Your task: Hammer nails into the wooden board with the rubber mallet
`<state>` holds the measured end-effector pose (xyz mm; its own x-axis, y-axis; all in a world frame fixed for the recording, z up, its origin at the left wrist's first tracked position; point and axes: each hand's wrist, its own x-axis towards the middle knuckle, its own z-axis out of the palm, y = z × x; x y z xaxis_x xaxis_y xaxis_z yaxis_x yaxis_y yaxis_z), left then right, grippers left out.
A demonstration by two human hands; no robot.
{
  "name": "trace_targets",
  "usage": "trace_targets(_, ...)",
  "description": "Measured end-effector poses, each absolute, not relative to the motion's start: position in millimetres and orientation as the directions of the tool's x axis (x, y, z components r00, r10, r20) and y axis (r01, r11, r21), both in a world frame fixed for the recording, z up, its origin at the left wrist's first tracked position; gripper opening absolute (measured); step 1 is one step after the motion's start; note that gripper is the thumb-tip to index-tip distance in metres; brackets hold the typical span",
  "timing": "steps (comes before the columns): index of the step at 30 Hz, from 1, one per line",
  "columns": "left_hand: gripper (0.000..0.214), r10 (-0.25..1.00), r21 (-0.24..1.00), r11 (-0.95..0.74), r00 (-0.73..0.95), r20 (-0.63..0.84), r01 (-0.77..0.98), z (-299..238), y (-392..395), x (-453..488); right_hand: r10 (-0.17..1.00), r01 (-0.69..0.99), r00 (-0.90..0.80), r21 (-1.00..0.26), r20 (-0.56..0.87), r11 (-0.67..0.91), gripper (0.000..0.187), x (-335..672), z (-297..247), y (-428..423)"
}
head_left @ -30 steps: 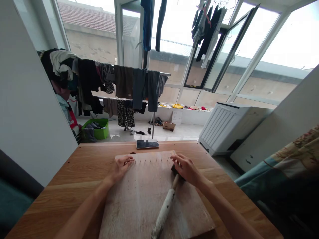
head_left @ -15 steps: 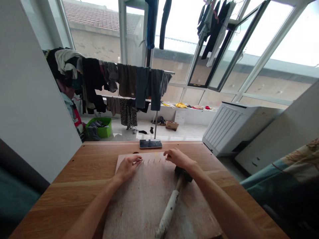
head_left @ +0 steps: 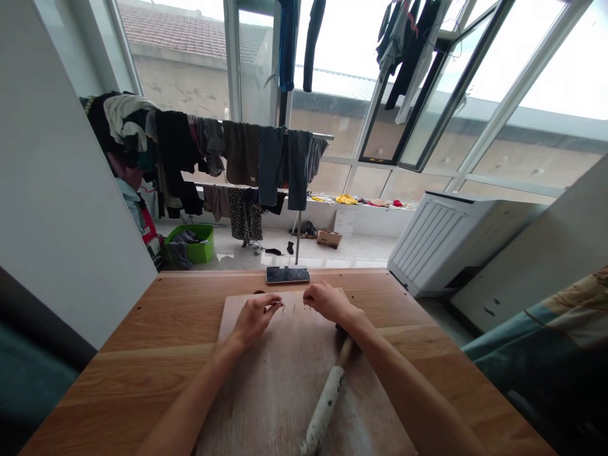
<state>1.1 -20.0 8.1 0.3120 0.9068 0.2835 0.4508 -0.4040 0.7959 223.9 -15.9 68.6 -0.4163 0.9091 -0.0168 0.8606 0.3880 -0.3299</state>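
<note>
Several thin nails (head_left: pixel 294 308) stand in a row near the far edge of a pale wooden board (head_left: pixel 266 392). My left hand (head_left: pixel 256 316) is at the row's left end, thumb and forefinger pinched at a nail (head_left: pixel 284 307). Toward the right end, my right hand (head_left: pixel 327 302) has its fingers bent and closed beside the nails; what its fingertips hold, if anything, is hidden. Below my right wrist lies a hammer (head_left: pixel 325 402), its handle wrapped in white and pointing toward me. My right forearm covers most of its dark head.
The board rests on a wooden table (head_left: pixel 142 354). A phone (head_left: pixel 287 274) lies at the table's far edge, beyond the board. Past the table are a rack of clothes (head_left: pixel 273 164), a green basket (head_left: pixel 202 250) and a white ribbed appliance (head_left: pixel 427 240).
My left hand has moved right along the row, from one nail to another. My right hand has moved left, so the two hands are closer together. The hammer lies still.
</note>
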Motion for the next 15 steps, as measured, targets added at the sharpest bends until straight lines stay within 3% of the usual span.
trace_targets(8, 0.020, 0.928, 0.801, -0.347, 0.299, 0.221, 0.487, -3.7, -14.3, 20.2, 0.888, 0.830, -0.458, -0.336, 0.045, 0.445, 0.019, 198.0, 72.1, -20.2)
trace_targets(15, 0.028, 0.915, 0.896, -0.346, 0.311, 0.256, 0.279, 26.3, -34.4, 21.1, 0.878, 0.796, -0.466, -0.380, 0.110, 0.471, 0.024, 208.7, 93.7, -42.8)
